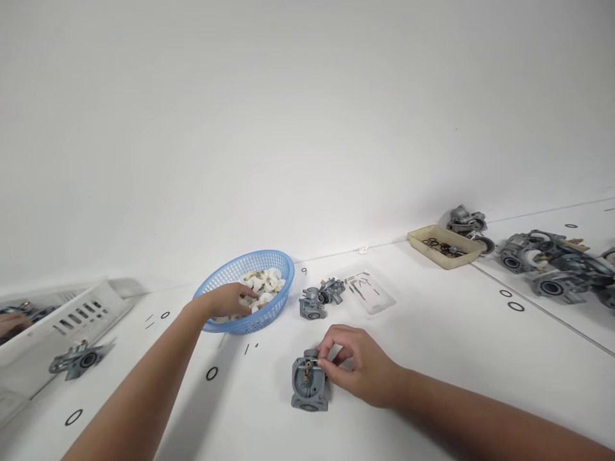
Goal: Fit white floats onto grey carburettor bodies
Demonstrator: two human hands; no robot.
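Note:
My left hand (235, 299) reaches over the near rim of a blue plastic basket (281, 306). Its fingers are apart and curved down among white plastic floats (266, 286); the fingertips are partly hidden. A grey metal carburetor body (307, 387) stands on the table with its open bowl side and brass jets towards me. At its upper right edge, my right hand (358, 365) pinches what looks like a thin metal pin (314, 363) between thumb and forefinger, close against the carburetor.
Two carburetors (313, 304) sit beyond, beside a clear tray of pins (379, 303). A cream tray (444, 261) holds black rings. More carburetors (552, 262) crowd the right; another (79, 360) lies left by a white crate (91, 320), where another person's hand (13, 323) shows. Black O-rings (212, 373) lie scattered.

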